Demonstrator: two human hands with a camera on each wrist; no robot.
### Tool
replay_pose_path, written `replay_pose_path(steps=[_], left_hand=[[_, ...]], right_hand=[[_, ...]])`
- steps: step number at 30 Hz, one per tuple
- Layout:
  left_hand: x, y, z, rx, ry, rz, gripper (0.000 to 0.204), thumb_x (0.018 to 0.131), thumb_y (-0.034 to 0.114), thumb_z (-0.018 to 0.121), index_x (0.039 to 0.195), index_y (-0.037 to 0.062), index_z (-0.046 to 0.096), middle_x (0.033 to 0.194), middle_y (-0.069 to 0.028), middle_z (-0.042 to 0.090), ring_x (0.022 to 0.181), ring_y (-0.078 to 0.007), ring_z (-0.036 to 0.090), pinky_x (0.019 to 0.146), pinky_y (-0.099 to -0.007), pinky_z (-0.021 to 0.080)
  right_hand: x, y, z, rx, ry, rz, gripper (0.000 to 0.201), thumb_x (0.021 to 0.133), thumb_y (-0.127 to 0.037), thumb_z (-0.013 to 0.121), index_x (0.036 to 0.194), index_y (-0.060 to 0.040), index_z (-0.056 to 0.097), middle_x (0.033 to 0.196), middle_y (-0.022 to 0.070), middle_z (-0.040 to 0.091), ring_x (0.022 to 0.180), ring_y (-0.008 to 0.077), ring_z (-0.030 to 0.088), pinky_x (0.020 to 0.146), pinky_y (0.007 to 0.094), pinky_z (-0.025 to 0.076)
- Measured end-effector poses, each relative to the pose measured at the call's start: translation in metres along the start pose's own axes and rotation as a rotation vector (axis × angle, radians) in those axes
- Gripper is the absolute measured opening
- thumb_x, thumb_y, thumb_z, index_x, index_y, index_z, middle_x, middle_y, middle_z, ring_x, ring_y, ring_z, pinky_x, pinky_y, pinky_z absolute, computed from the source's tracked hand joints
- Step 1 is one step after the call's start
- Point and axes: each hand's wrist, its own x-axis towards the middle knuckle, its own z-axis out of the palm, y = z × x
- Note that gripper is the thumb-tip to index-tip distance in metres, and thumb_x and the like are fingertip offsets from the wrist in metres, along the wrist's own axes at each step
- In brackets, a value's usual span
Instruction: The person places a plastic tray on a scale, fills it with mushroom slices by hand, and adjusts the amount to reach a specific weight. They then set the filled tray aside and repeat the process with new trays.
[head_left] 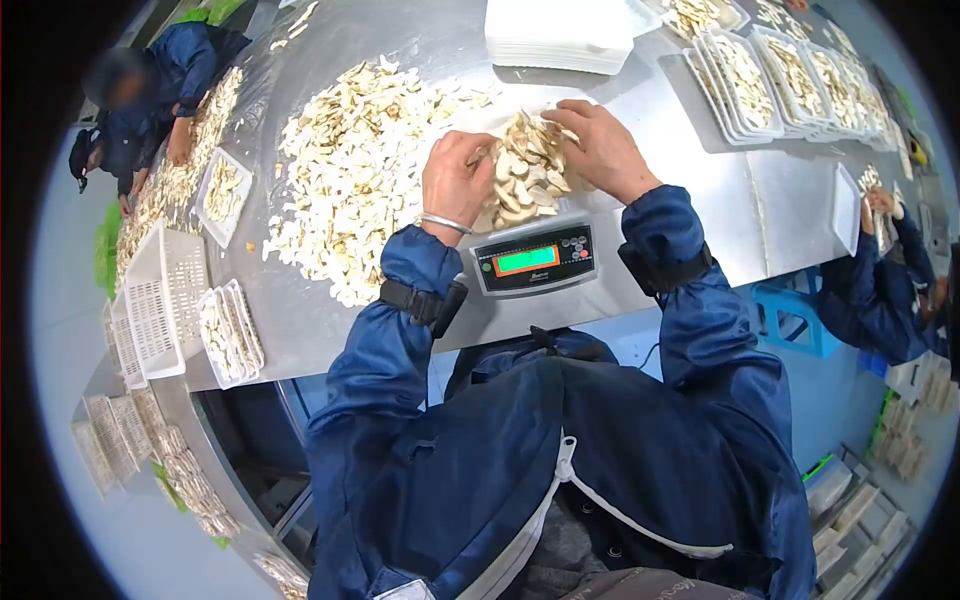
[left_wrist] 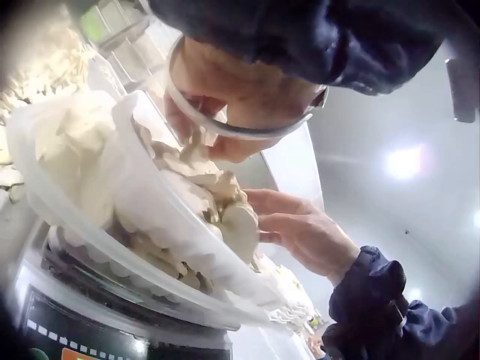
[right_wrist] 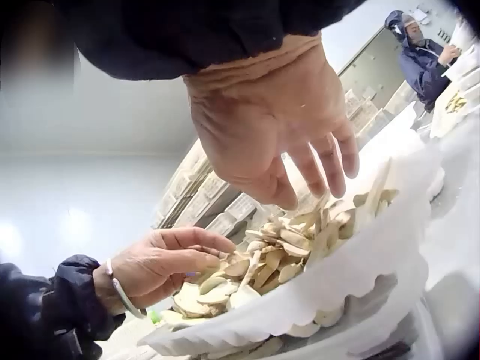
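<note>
A white tray [left_wrist: 161,202] heaped with sliced mushrooms [head_left: 525,175] stands on a digital scale [head_left: 535,260] with a lit green display. On the heap's left side is the left hand [head_left: 458,180], a bangle at its wrist, fingers bent at the slices; whether it pinches one cannot be told. The right hand [head_left: 605,150] is over the heap's right side, its fingers [right_wrist: 322,161] loosely extended and touching or just above the slices. In the right wrist view the left hand [right_wrist: 154,270] lies beside the mushrooms [right_wrist: 277,255].
A large pile of slices [head_left: 350,170] spreads left of the scale. Stacked empty trays [head_left: 560,35] stand behind it, filled trays [head_left: 745,85] at the back right. White baskets [head_left: 165,300] and more filled trays [head_left: 232,335] are at left. Other people work at both sides.
</note>
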Motion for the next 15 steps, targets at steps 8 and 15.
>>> replay_pose_path(steps=[8,15], left_hand=[[-0.009,-0.02,-0.026,-0.578,0.135,-0.267,0.022,0.077,-0.002,0.068,0.098,0.0039,0.068,0.091,0.0013,0.066,0.08,-0.0056,0.054,0.072,-0.0219,0.046],[-0.01,-0.065,-0.134,-0.467,0.467,-0.344,0.017,0.083,0.003,0.068,0.1,0.0016,0.068,0.088,-0.0026,0.067,0.077,-0.0069,0.058,0.07,-0.0202,0.046]], right_hand=[[-0.008,-0.006,-0.018,0.058,0.139,-0.001,0.028,0.079,-0.009,0.057,0.106,-0.0048,0.064,0.112,0.0147,0.062,0.101,0.0332,0.057,0.087,0.0406,0.047],[-0.058,0.015,-0.061,0.085,0.183,0.198,0.027,0.08,-0.007,0.057,0.107,-0.0039,0.063,0.108,0.0155,0.062,0.1,0.0337,0.059,0.087,0.0377,0.047]])
